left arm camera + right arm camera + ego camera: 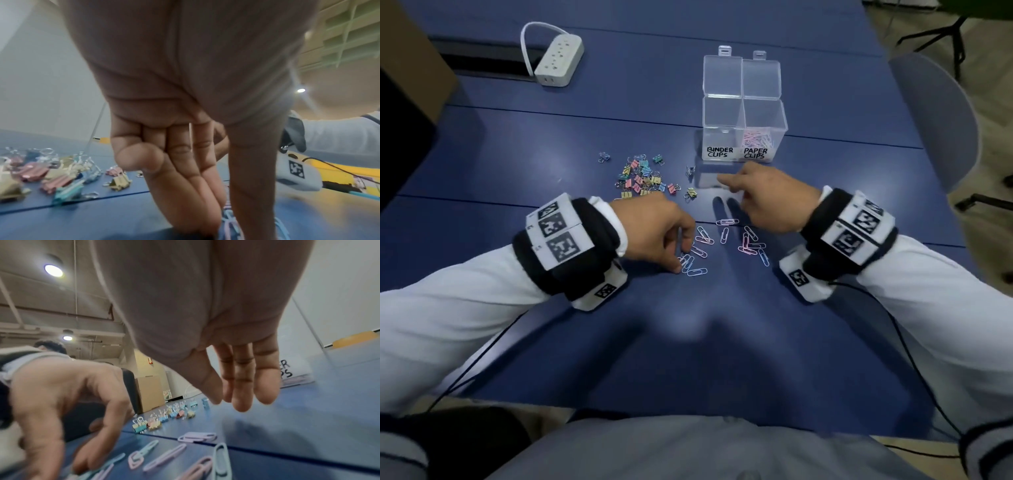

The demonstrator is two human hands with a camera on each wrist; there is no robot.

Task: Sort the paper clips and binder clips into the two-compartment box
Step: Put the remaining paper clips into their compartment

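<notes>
A clear two-compartment box (pixel 743 113) stands open, labelled BINDER CLIPS on the left and PAPER CLIPS on the right. The right side holds pastel paper clips (pixel 756 137); I see nothing in the left side. Loose paper clips (pixel 724 236) (pixel 197 437) lie between my hands. My left hand (pixel 683 263) (pixel 224 224) points down, fingers and thumb pinching a few of them against the table. My right hand (pixel 732 192) (pixel 230 402) hovers open and empty above the table, just in front of the box. A heap of coloured binder clips (pixel 642 178) (pixel 55 175) (pixel 164 417) lies left of the box.
The blue table (pixel 688 359) has a white power strip (pixel 558 61) at the far left. One stray binder clip (pixel 690 171) sits by the box's front left corner. A grey chair (pixel 935 120) stands to the right. Black cables (pixel 914 359) trail from my wrists.
</notes>
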